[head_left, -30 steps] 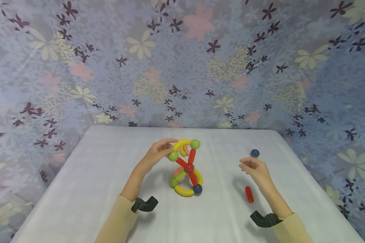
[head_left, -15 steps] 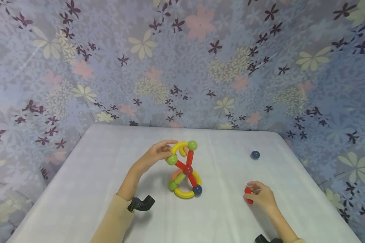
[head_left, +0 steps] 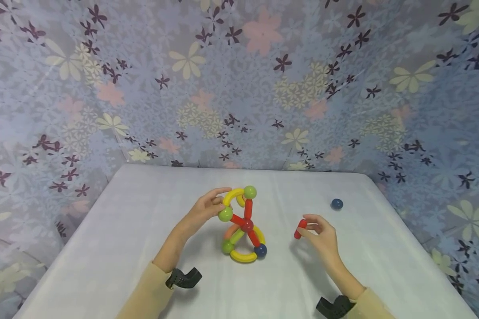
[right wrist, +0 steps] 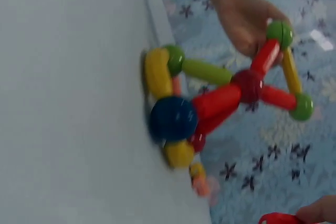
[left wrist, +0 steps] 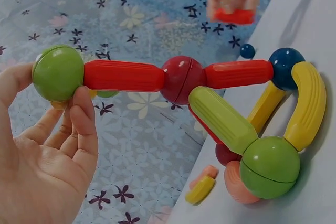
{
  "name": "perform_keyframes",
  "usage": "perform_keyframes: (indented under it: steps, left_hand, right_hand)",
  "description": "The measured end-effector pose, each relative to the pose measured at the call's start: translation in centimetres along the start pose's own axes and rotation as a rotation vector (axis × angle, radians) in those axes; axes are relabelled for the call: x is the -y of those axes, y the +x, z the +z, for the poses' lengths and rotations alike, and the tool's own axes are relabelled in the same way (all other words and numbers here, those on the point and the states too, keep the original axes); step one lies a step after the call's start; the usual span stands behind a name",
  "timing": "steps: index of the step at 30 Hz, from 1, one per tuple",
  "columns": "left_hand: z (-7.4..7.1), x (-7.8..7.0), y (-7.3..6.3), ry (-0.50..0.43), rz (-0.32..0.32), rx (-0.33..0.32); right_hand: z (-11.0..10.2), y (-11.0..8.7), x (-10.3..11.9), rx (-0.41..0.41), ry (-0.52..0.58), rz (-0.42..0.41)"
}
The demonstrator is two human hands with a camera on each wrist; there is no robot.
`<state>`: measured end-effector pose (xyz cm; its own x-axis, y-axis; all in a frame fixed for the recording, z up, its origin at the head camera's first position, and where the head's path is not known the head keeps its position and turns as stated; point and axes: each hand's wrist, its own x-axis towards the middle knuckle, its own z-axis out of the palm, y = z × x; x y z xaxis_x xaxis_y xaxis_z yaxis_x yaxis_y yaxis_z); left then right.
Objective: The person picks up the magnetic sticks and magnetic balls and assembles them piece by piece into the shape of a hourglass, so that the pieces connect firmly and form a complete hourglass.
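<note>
A magnetic ball-and-stick structure (head_left: pixel 247 225) stands on the white table, made of green, red and blue balls joined by straight and curved rods. Its lower part is a ring with a blue ball (left wrist: pixel 286 69) and a green ball (left wrist: pixel 270 167). Two red rods rise from the middle red ball to green balls, bridged by a yellow curved rod (head_left: pixel 232 195). My left hand (head_left: pixel 203 209) pinches the upper left green ball (left wrist: pixel 58 73) between thumb and fingers. To the structure's right, my right hand (head_left: pixel 322 232) pinches a loose red rod (head_left: pixel 300 229) above the table, apart from the structure.
A loose blue ball (head_left: pixel 337 204) lies at the table's right rear. Behind the structure, a yellow curved piece (left wrist: pixel 200 191) and an orange one (left wrist: pixel 210 171) lie on the table (head_left: pixel 151 186). A flowered cloth (head_left: pixel 239 88) hangs at the back and sides.
My right hand came down to the red rod on the table, took hold of it and lifted it leftward toward the structure. My left hand stays at the green ball; the structure's top tilted slightly left.
</note>
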<state>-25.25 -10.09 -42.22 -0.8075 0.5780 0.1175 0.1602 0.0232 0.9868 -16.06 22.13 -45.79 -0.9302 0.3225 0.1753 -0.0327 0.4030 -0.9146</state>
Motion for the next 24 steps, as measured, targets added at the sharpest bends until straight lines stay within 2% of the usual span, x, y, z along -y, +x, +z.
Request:
perform_keyframes:
  steps: [5,8,11,17,24]
  left_hand:
    - [0.1,-0.1,-0.1,-0.009,0.031,0.014]
    - [0.1,-0.2,-0.2,-0.008,0.038,0.017]
    - [0.0,-0.2,-0.2,-0.003,0.030,0.012]
    - [-0.3,0.1,-0.1,-0.006,0.032,0.017]
    - [-0.6,0.4,0.1,-0.025,0.061,0.044]
  right_hand:
    - [3.1,-0.1,2.5,0.004,0.224,-0.118]
    - [4.8,-0.3,3.4,0.044,0.307,-0.205]
    - [6.2,-0.4,4.2,0.098,0.350,-0.258]
    - [8.0,-0.6,5.3,0.138,0.379,-0.281]
    - [8.3,-1.0,6.3,0.129,0.304,-0.277]
